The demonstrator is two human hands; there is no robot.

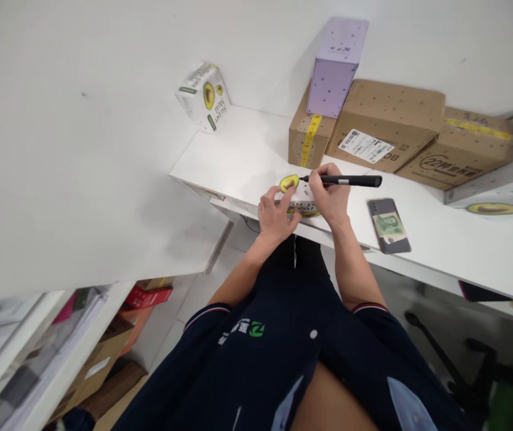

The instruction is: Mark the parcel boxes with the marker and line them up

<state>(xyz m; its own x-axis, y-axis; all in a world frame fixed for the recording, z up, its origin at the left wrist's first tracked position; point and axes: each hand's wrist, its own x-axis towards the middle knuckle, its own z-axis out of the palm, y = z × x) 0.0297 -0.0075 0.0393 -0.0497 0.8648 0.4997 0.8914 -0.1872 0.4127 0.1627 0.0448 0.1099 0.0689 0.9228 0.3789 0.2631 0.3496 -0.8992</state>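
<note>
A small white box point(296, 193) printed with a green avocado lies on the white table point(247, 155), near its front edge. My left hand point(275, 214) rests on the box's near left side, fingers curled against it. My right hand point(330, 194) is closed around a black marker pen point(350, 180). The pen lies almost level, its tip touching the box top beside the avocado picture.
A dark phone point(388, 225) with a banknote in its case lies right of my hands. Brown cardboard boxes point(388, 134) and a lilac box point(336, 66) stand at the back. Another avocado box point(203, 96) leans on the wall. Shelves with papers sit lower left.
</note>
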